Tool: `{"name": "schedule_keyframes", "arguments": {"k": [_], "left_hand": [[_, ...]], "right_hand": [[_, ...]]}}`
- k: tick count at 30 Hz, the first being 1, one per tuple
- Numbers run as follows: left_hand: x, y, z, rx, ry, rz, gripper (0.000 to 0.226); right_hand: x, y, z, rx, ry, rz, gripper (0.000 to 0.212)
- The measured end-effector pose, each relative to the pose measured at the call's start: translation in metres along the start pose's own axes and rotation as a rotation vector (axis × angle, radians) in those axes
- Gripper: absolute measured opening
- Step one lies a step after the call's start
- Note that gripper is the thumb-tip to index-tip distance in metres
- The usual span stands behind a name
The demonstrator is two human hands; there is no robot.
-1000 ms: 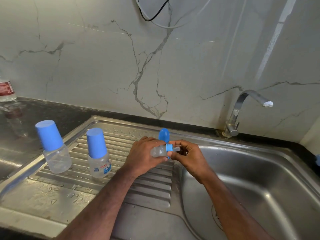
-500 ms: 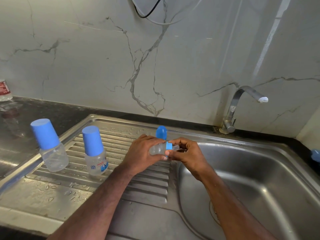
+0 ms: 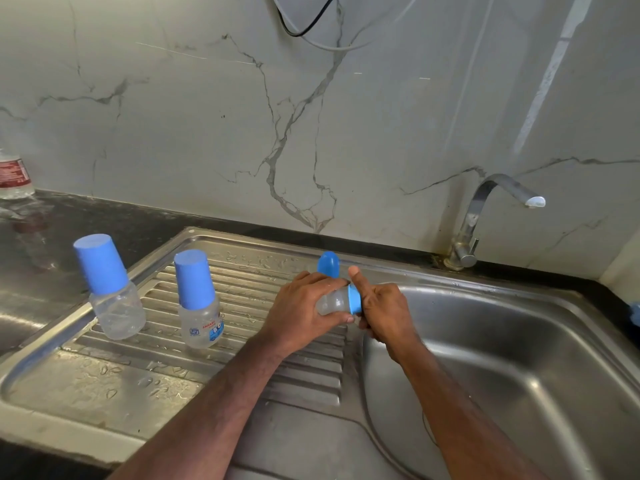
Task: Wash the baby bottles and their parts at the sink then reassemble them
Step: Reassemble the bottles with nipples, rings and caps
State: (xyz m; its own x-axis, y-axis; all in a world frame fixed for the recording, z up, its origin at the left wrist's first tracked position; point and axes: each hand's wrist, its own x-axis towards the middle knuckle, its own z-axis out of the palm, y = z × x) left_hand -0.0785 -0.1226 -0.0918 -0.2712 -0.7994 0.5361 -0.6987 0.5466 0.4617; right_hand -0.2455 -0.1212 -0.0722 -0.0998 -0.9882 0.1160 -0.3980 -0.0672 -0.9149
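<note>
The left hand [image 3: 304,306] is reaching in from the lower left, forearm angled up and to the right, and is grasping the small clear plastic baby bottle [image 3: 332,301] around its body, fingers wrapped over the top and thumb beneath. The bottle is lying on its side above the inner edge of the ribbed stainless steel drainboard [image 3: 242,344], neck pointing right. The right hand [image 3: 384,310] is coming in from the lower right and is gripping the blue screw collar [image 3: 354,299] at the bottle's neck, index finger raised upright. Just behind the grip, a loose blue dome cap [image 3: 328,263] is resting on the drainboard. Well left of the grip, two capped clear baby bottles are standing upright: the nearer one [image 3: 199,299] printed, the farther one [image 3: 109,287] plain. To the right of the grip, the steel sink basin [image 3: 519,358] is lying below the chrome tap [image 3: 485,209].
</note>
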Motion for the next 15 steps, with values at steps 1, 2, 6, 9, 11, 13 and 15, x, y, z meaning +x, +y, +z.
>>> {"name": "schedule_keyframes", "arguments": {"k": [1,2,6,9,11,13,15], "left_hand": [[0.000,0.001,-0.001,-0.023,-0.003,-0.012,0.075],[-0.001,0.001,-0.001,-0.043,-0.005,-0.024,0.076],[0.000,0.003,0.002,-0.035,0.016,-0.033,0.072],[0.002,0.004,0.005,-0.040,0.032,-0.049,0.068],[0.004,0.001,0.004,-0.041,0.031,-0.068,0.066],[0.005,-0.002,0.002,-0.043,0.023,-0.087,0.068],[0.005,-0.005,0.002,-0.048,0.000,-0.106,0.072]], "right_hand": [[0.000,-0.001,0.000,-0.032,0.010,0.008,0.069],[0.000,-0.001,0.001,-0.054,0.015,0.012,0.071],[0.002,0.006,0.003,-0.086,0.069,-0.050,0.076],[0.002,0.008,0.000,0.150,-0.017,-0.179,0.050],[0.003,0.010,-0.008,0.344,-0.190,-0.219,0.028],[0.005,0.015,-0.019,0.388,-0.341,-0.236,0.035],[0.006,0.016,-0.024,0.319,-0.354,-0.216,0.042]]}}
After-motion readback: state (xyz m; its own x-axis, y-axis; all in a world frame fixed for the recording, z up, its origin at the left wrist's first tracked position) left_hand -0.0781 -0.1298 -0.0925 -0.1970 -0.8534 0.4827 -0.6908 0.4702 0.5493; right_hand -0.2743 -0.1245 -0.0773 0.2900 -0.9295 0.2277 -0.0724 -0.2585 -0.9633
